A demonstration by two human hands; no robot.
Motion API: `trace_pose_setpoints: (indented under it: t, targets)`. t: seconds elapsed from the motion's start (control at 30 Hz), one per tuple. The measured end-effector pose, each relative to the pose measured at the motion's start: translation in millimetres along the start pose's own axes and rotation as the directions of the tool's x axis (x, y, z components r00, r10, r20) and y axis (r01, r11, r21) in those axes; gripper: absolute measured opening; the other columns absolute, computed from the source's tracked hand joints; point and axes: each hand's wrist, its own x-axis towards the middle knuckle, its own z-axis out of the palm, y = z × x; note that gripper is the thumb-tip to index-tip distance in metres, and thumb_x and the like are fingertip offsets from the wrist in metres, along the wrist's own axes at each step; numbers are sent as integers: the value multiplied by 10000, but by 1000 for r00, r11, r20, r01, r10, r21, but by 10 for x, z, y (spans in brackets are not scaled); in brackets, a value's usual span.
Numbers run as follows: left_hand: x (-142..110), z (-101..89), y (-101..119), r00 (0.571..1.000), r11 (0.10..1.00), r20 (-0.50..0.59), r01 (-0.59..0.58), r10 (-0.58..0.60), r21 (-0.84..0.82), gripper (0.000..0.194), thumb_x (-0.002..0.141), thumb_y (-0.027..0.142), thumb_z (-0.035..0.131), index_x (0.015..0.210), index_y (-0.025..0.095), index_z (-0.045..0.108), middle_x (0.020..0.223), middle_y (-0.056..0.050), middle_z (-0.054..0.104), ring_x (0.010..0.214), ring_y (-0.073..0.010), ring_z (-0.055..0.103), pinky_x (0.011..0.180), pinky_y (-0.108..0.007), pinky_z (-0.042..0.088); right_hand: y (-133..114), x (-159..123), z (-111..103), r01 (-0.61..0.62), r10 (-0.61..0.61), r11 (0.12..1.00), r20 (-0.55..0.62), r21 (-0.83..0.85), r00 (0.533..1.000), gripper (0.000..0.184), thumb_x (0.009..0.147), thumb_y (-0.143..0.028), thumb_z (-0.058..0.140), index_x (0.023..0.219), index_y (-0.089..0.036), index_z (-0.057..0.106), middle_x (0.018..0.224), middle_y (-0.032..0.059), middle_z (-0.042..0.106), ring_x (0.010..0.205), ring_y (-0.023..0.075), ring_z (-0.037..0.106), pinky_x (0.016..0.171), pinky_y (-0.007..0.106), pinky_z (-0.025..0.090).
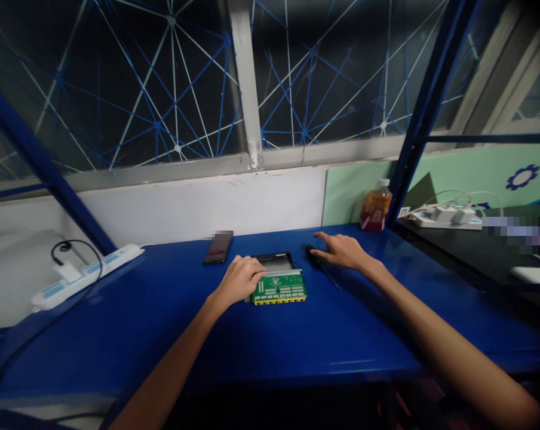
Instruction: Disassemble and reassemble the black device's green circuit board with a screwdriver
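Note:
A green circuit board (279, 288) lies on the blue table (162, 310), half out of a dark metal case (276, 260) behind it. My left hand (239, 279) rests on the board's left end, fingers curled over its edge. My right hand (343, 251) lies to the right of the case, index finger stretched forward, thumb and fingers touching the black handle of a screwdriver (315, 258) that lies on the table with its thin shaft pointing toward me.
A dark phone (218, 246) lies behind the case. A white power strip (84, 275) with a plugged black cable sits at the far left. An orange drink bottle (376, 206) stands by a blue frame post (425, 113). A second power strip (449, 216) lies on the black desk at right.

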Motion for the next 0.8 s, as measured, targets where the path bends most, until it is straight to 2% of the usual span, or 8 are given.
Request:
trace_pose_setpoints:
  t: [0.07, 0.17, 0.23, 0.33, 0.5, 0.63, 0.73, 0.8]
  targets:
    - [-3, -7, 6, 1000, 1000, -4, -10, 10, -15, 257, 921, 249, 468, 844, 206, 710, 903, -36, 722, 868, -198, 624, 789, -317, 379, -82, -27, -52, 38, -35, 995, -40, 90, 999, 497, 874, -548, 448, 1210, -195, 549, 775, 86, 698, 725, 237, 640, 562, 293, 378]
    - [-5, -29, 24, 1000, 999, -6, -25, 25, -40, 282, 927, 241, 448, 842, 201, 713, 878, -47, 730, 838, -193, 645, 777, -310, 396, -271, -75, -85, 186, -179, 956, -49, 227, 983, 445, 853, -579, 475, 1079, -225, 622, 819, 53, 690, 693, 194, 619, 587, 283, 388]
    - [-4, -44, 35, 999, 999, -18, -31, 30, -43, 277, 924, 238, 453, 843, 199, 716, 874, -51, 733, 837, -197, 653, 777, -313, 403, -399, -102, -72, 273, -271, 928, -43, 252, 962, 440, 813, -596, 528, 1013, -226, 659, 856, 60, 678, 725, 194, 609, 620, 289, 395]
    - [-2, -57, 38, 998, 998, -43, -39, 37, -51, 267, 916, 240, 468, 845, 202, 723, 878, -50, 739, 853, -207, 660, 799, -324, 407, -518, -124, -28, 313, -324, 910, -5, 272, 946, 418, 777, -573, 592, 970, -214, 682, 888, 74, 668, 764, 203, 600, 646, 295, 401]
    - [-12, -59, 29, 998, 990, -15, -55, 54, -126, 277, 905, 259, 472, 872, 209, 742, 870, -59, 747, 812, -204, 674, 775, -309, 421, -525, -125, 16, 334, -381, 872, 68, 357, 922, 349, 800, -488, 610, 930, -176, 696, 885, 83, 668, 767, 193, 595, 661, 286, 409]
    - [-18, -61, 33, 999, 986, 7, -48, 49, -160, 263, 900, 280, 487, 900, 219, 743, 883, -50, 750, 805, -203, 678, 776, -308, 422, -526, -134, 8, 326, -385, 860, 79, 393, 920, 310, 838, -448, 573, 867, -163, 692, 848, 80, 662, 738, 177, 588, 645, 277, 404]
    - [-15, -69, 21, 999, 981, -12, -38, 36, -190, 235, 886, 295, 515, 897, 224, 739, 903, -38, 748, 834, -204, 671, 803, -318, 418, -537, -145, -9, 291, -383, 833, 110, 471, 917, 314, 863, -447, 537, 831, -158, 657, 726, 44, 634, 634, 143, 569, 581, 260, 392]
    - [-10, -83, 4, 999, 971, -32, -32, 25, -238, 217, 873, 296, 533, 900, 224, 736, 932, -36, 742, 876, -203, 660, 822, -320, 423, -538, -150, -16, 211, -379, 779, 176, 590, 909, 337, 876, -473, 506, 851, -153, 610, 671, 12, 595, 517, 107, 540, 498, 237, 377]
